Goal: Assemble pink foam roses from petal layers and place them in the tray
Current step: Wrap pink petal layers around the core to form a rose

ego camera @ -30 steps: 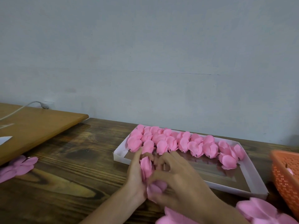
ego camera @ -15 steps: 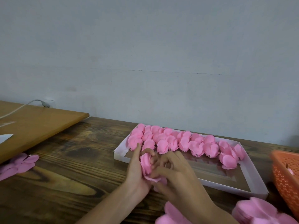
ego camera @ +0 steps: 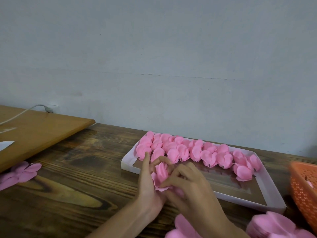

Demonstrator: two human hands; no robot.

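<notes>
A half-formed pink foam rose [ego camera: 161, 174] sits between both hands, just in front of the tray's near left corner. My left hand [ego camera: 148, 184] cups it from the left with the index finger pointing up. My right hand [ego camera: 188, 188] curls its fingers round the rose's right side and pinches the outer petal layer. The white shallow tray [ego camera: 267, 191] holds several finished pink roses [ego camera: 195, 151] in rows along its far side. Flat pink petal layers lie at the bottom edge [ego camera: 181, 227], in a stack at bottom right [ego camera: 274, 225] and at the left [ego camera: 20, 172].
An orange perforated basket [ego camera: 303, 188] stands at the right edge, beside the tray. A lighter wooden board [ego camera: 39, 133] with a white cable lies at the left, raised above the dark wooden table [ego camera: 77, 194]. A grey wall rises right behind the tray.
Both hands have kept wrapping the petal layer round the rose; the rose has risen slightly and looks tighter. The view has shifted a little.
</notes>
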